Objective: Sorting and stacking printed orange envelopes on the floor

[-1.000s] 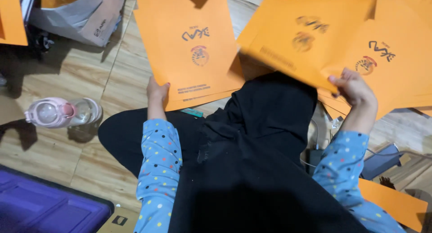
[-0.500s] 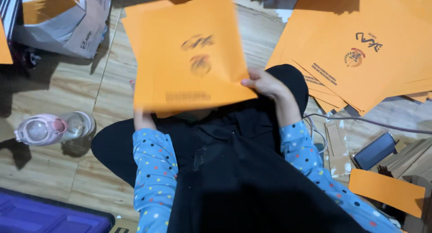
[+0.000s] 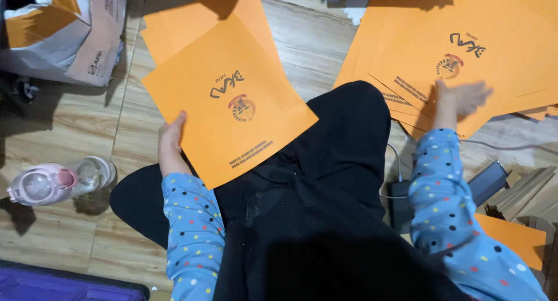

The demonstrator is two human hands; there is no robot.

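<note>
Fingers of the left hand [image 3: 170, 143] gripped the near edge of an orange envelope [image 3: 229, 100], which lay tilted over a second orange sheet [image 3: 203, 19] and across a black-clad knee [image 3: 349, 132]. The right hand [image 3: 462, 99], blurred, was spread flat and empty on a pile of orange envelopes [image 3: 459, 51] at the right. A clear bottle with a pink lid [image 3: 61, 182] lay on the wooden floor [image 3: 75, 121] beside the left arm, and a cardboard box [image 3: 87, 36] stood beyond it.

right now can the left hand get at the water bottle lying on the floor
Probably yes. The water bottle lies on bare floor just left of the left hand with nothing between them, though that hand's grip is on the orange envelope.
</note>
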